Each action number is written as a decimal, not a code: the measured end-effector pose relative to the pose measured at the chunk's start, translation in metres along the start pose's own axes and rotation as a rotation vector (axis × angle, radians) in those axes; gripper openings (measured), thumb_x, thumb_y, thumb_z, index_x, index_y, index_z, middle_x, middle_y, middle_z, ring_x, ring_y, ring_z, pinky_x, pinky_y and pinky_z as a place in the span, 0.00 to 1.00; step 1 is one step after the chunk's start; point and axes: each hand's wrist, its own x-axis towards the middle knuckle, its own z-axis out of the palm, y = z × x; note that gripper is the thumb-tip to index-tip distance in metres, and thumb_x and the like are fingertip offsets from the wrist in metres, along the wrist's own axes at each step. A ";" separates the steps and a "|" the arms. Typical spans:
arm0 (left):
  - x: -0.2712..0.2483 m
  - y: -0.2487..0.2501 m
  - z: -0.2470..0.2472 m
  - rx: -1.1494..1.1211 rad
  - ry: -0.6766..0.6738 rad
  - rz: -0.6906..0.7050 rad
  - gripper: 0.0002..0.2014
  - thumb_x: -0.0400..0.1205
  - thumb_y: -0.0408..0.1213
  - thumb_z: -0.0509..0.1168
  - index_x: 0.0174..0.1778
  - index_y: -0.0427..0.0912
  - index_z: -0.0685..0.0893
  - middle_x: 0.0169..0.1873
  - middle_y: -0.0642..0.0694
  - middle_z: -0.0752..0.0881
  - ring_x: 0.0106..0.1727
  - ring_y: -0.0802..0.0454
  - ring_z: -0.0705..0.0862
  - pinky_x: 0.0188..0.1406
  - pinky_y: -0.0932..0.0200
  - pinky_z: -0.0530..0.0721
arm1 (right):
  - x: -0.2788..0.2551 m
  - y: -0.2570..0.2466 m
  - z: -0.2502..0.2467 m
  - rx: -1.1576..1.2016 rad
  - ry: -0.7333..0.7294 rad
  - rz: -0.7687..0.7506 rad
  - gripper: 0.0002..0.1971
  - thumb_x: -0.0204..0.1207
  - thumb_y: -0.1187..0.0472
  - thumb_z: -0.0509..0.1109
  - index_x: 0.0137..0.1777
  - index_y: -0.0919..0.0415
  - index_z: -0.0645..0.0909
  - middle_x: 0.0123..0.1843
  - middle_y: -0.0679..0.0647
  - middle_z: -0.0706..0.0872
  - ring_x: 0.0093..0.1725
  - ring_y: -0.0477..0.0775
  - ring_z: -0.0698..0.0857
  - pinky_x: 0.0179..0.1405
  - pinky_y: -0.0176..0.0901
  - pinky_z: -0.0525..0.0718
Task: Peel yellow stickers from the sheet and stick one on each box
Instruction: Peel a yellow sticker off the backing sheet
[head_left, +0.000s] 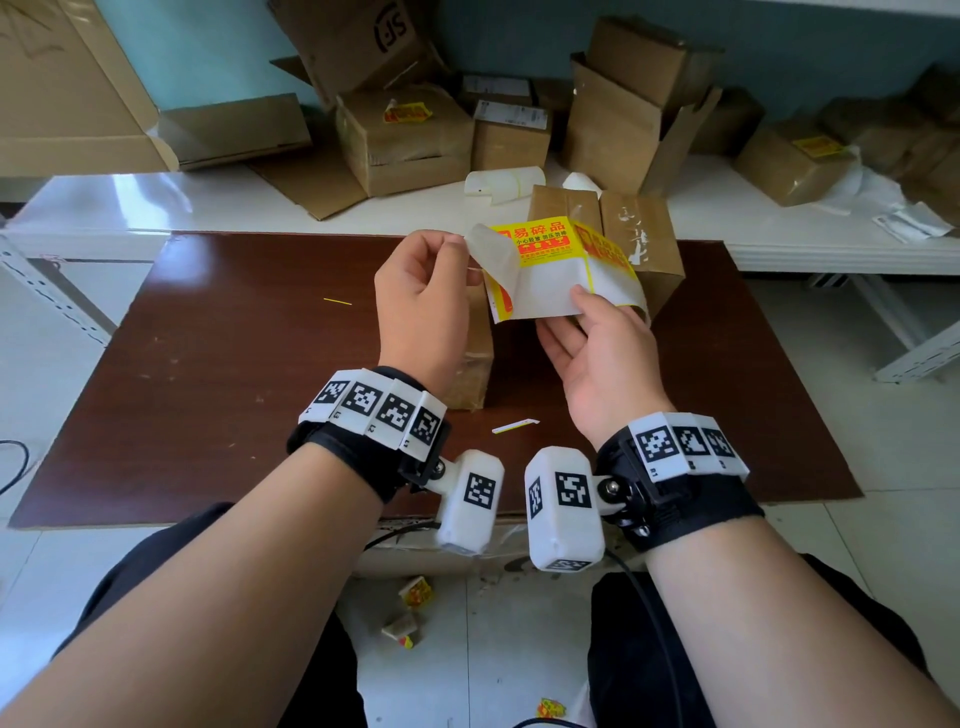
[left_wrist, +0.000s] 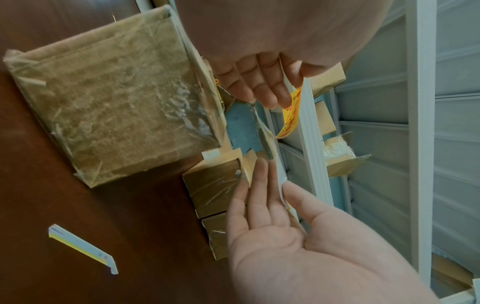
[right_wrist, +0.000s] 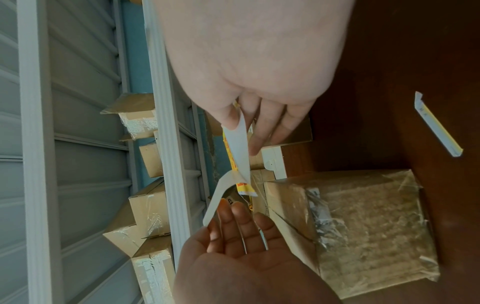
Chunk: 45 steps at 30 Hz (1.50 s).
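Above the brown table (head_left: 234, 389) I hold a white sticker sheet (head_left: 550, 291) with yellow and red stickers. My left hand (head_left: 460, 241) pinches the corner of a yellow sticker (head_left: 493, 257), peeled partway and curling off the sheet's left side, its whitish back towards me. The left wrist view shows that sticker's printed face (left_wrist: 291, 115). My right hand (head_left: 584, 306) grips the sheet's lower edge, thumb on top and fingers behind. A tape-wrapped cardboard box (head_left: 475, 358) stands under my left hand. A second box (head_left: 639, 234) stands behind the sheet.
Several cardboard boxes crowd the white shelf at the back, two bearing yellow stickers (head_left: 408, 111) (head_left: 818, 147). A curled empty backing (head_left: 501, 184) lies there too. A narrow paper strip (head_left: 514, 426) lies on the table near my wrists. Crumpled sticker scraps (head_left: 415, 592) litter the floor.
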 end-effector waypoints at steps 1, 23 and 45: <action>0.000 0.000 0.000 -0.001 0.005 -0.003 0.12 0.90 0.34 0.64 0.41 0.45 0.85 0.36 0.52 0.89 0.42 0.52 0.88 0.44 0.57 0.84 | 0.001 0.001 -0.001 -0.006 0.007 0.002 0.07 0.92 0.68 0.71 0.62 0.56 0.85 0.64 0.61 0.97 0.59 0.58 0.98 0.67 0.54 0.93; -0.003 0.002 0.004 -0.035 0.016 -0.004 0.10 0.91 0.36 0.63 0.44 0.45 0.84 0.30 0.56 0.87 0.39 0.50 0.88 0.43 0.54 0.84 | -0.012 0.005 -0.040 -0.148 0.107 0.231 0.07 0.94 0.63 0.69 0.68 0.59 0.84 0.68 0.57 0.95 0.58 0.56 0.96 0.55 0.49 0.91; -0.007 0.005 -0.009 0.057 0.015 0.090 0.07 0.94 0.38 0.64 0.51 0.44 0.85 0.39 0.53 0.89 0.44 0.52 0.94 0.42 0.55 0.91 | -0.043 -0.021 0.012 -0.247 -0.071 0.103 0.09 0.92 0.55 0.74 0.68 0.53 0.86 0.69 0.57 0.95 0.69 0.54 0.94 0.76 0.51 0.87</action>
